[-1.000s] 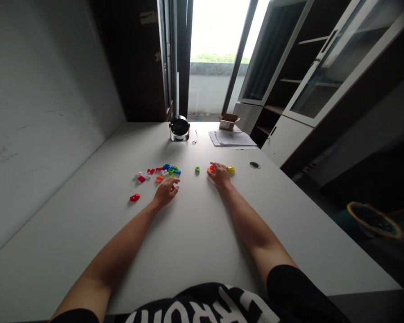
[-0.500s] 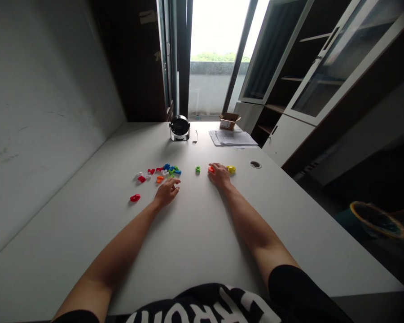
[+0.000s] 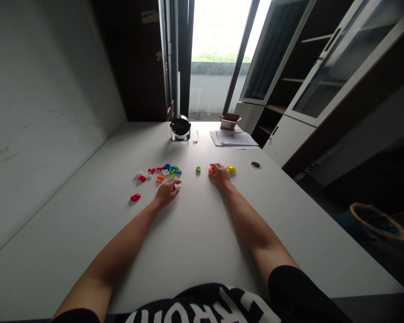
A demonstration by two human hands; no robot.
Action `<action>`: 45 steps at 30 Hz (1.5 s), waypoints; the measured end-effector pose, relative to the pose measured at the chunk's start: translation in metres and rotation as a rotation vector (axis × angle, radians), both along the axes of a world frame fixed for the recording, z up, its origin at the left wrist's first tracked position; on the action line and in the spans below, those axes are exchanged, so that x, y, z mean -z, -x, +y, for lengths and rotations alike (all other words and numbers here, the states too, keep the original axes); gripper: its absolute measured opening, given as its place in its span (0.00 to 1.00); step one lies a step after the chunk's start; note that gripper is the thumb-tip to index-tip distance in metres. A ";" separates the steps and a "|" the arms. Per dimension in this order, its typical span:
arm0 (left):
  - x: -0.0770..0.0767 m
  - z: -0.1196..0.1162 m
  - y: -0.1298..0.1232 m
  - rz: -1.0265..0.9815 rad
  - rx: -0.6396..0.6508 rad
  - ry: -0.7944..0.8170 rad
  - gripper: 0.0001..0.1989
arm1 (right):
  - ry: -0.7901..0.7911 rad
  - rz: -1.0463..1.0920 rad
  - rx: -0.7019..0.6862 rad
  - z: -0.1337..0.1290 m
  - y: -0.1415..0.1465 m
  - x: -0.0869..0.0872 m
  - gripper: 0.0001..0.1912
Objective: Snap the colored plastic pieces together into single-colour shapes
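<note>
On the white table, my left hand rests with its fingers apart and nothing between them. Just beyond it lies a loose group of small plastic pieces, among them an orange piece, a blue piece, a red piece and white ones. A separate red piece lies nearer, to the left. My right hand has its fingers closed on an orange-red piece, partly hidden by them. Next to that hand, on its right, is a yellow piece. A green piece stands between the hands.
A round black device on a silver stand is at the table's back, beside a thin dark cord. Papers and an open cardboard box are at the back right. A round hole is in the tabletop.
</note>
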State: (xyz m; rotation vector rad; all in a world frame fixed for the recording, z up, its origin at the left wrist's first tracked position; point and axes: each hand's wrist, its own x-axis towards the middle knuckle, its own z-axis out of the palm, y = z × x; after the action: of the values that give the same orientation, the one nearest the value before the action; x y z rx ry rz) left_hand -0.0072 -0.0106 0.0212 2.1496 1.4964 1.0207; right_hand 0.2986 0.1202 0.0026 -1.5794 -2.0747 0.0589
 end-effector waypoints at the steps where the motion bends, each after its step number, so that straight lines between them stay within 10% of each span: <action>1: 0.000 0.000 0.000 0.008 -0.001 0.005 0.11 | 0.000 0.004 0.002 0.000 0.000 0.001 0.22; 23: 0.000 0.001 0.000 0.052 -0.014 0.014 0.10 | 0.036 0.065 0.007 -0.003 0.001 -0.004 0.21; 36: 0.001 0.013 0.031 0.224 -0.629 -0.063 0.14 | -0.091 0.010 -0.036 -0.001 0.000 0.002 0.20; 45: 0.002 0.013 0.035 0.303 -0.634 0.058 0.18 | -0.178 0.017 0.062 -0.015 0.005 -0.009 0.15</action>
State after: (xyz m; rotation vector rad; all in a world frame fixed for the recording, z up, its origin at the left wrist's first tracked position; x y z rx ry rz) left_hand -0.0418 0.0027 0.0195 1.8801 2.4127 0.8255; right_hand 0.2938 0.1052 0.0113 -1.5272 -1.9581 -0.1306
